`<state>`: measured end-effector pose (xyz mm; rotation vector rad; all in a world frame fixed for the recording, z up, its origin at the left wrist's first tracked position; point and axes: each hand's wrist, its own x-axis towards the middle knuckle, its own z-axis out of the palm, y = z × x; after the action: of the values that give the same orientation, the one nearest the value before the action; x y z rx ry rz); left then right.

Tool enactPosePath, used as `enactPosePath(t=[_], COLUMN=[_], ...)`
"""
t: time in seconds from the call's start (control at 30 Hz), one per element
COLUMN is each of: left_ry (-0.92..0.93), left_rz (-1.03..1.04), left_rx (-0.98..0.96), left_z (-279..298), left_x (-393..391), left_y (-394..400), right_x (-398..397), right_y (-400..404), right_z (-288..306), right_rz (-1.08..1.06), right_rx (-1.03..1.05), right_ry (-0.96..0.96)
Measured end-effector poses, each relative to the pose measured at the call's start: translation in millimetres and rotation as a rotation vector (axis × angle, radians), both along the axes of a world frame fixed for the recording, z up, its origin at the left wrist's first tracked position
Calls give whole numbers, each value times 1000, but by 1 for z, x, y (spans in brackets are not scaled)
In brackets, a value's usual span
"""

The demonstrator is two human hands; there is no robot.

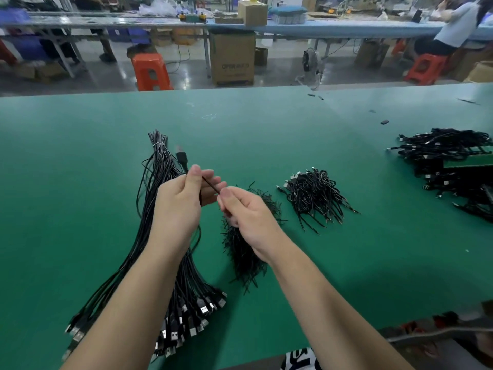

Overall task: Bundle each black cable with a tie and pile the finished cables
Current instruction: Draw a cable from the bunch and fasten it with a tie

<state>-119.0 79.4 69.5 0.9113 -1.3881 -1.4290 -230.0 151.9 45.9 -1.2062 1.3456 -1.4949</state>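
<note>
Bare forearms, no sleeves; left hand (178, 206), right hand (246, 217): no gloves, rings

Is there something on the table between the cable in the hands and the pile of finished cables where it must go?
Nothing visible blocks it. The cable is held above the green table by the left hand. Toward the finished pile only the heap of ties lies low, under the right hand.
</note>
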Motion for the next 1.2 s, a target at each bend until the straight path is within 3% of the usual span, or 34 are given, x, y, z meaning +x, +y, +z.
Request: enactPosePath(t=[0.13,0.23,0.4,0.47,0.53,0.6,0.8,0.87,1.0,1.2], left_ry=[269,328,254,228,218,203,124,112,79,-149], left_rz=[-17,-190,-274,-292,-322,-364,-513,-502,-552,-649], left_rx=[192,316,286,271,247,228,254,271,278,181], left_z=[7,12,10,9,7,6,8,6,4,6], left_x=[-7,-2,6,6,6,6,10,7,5,10], left_y=[2,0,1,3,4,6,9,12,16,15], right_x=[18,17,10,16,16,10,4,6,1,3], right_y=[5,10,14,16,16,14,14,13,12,12], right_z=[-11,-12,-22,-26,-22,-16,-14,-17,-22,-32], right_rz=[30,37,-226,-292,-255,-123,79,59,-32,-36], right_rx=[61,103,56,2,30,105,66,46,85,117], right_ry=[60,161,888,952,795,492,-158,-196,-32,-20])
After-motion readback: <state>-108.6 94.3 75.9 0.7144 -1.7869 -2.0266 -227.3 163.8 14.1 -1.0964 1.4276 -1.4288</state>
